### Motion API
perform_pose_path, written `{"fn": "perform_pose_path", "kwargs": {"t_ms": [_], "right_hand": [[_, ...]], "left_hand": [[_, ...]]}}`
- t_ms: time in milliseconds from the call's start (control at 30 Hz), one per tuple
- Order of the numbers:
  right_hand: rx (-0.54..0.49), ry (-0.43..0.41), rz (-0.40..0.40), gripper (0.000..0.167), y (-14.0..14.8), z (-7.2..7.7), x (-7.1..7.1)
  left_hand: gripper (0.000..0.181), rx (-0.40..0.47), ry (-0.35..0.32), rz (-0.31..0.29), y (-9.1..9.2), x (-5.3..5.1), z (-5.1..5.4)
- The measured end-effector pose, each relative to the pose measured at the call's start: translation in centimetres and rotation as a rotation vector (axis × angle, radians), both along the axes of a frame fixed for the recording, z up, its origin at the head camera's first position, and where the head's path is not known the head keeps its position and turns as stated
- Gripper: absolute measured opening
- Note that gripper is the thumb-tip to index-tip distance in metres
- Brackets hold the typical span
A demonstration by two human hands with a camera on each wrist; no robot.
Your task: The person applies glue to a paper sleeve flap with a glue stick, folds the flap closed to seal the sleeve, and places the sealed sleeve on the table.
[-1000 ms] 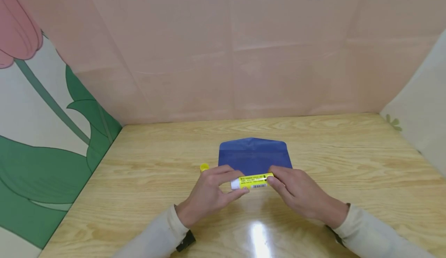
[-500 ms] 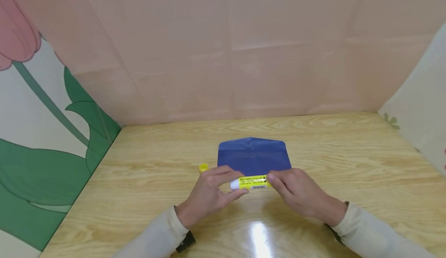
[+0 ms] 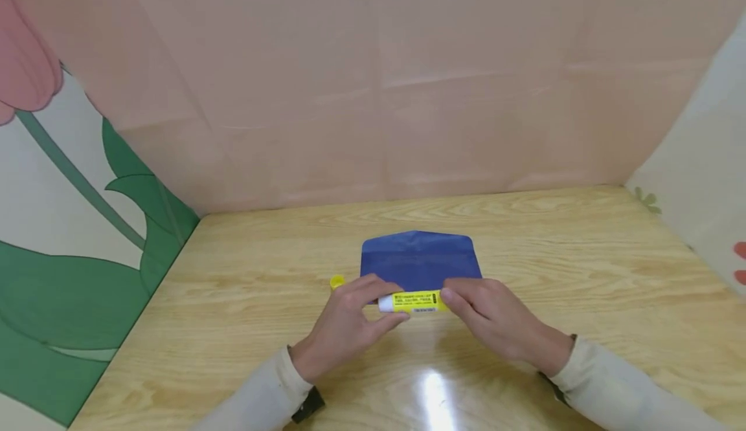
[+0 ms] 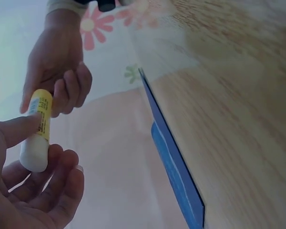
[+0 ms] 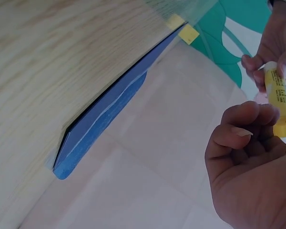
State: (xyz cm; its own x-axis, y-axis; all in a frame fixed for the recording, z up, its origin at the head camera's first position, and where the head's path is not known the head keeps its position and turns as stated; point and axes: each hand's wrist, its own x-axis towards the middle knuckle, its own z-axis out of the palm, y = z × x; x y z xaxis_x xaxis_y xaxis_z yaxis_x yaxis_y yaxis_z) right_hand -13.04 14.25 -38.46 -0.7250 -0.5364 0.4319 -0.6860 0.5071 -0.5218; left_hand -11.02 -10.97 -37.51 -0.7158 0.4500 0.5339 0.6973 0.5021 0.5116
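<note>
Between my two hands lies a yellow glue stick with a white end, held level above the table. My left hand grips it near the white end, thumb on one side and fingers on the other. At the opposite end, the thumb and fingers of my right hand pinch the yellow base. Just behind the hands, a blue envelope rests on the table, its flap spread open toward the back. The envelope's near edge is partly hidden by my hands and the glue stick.
A yellow cap stands on the wooden table left of the envelope, partly behind my left hand. A pink backdrop rises at the table's far edge, with printed cloths at both sides.
The label on the glue stick has turned slightly, its barcode now lower on the side. Both hands keep nearly the same place, and the head view has shifted a little.
</note>
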Motion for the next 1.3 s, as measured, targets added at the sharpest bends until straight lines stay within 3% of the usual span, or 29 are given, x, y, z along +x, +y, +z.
{"fn": "perform_pose_path", "kwargs": {"t_ms": [233, 367, 500, 867, 1300], "right_hand": [[-0.050, -0.010, 0.018, 0.013, 0.1, 0.0, 0.1], [-0.089, 0.027, 0.025, 0.033, 0.0, 0.1, 0.2], [-0.109, 0.057, 0.026, 0.044, -0.1, 0.1, 0.1], [-0.117, 0.133, 0.072, 0.044, -0.2, 0.0, -0.3], [-0.118, 0.142, 0.074, 0.042, -0.2, 0.0, -0.3]], "left_hand": [[0.028, 0.001, -0.040, 0.049, -0.4, 0.1, 0.5], [0.029, -0.012, -0.053, 0.083, -0.7, 0.1, 0.8], [0.028, -0.006, -0.048, 0.079, -0.8, 0.0, 1.0], [0.027, -0.012, -0.059, 0.067, -1.0, -0.1, 1.0], [0.025, -0.020, -0.031, 0.061, -0.8, -0.1, 0.9]]}}
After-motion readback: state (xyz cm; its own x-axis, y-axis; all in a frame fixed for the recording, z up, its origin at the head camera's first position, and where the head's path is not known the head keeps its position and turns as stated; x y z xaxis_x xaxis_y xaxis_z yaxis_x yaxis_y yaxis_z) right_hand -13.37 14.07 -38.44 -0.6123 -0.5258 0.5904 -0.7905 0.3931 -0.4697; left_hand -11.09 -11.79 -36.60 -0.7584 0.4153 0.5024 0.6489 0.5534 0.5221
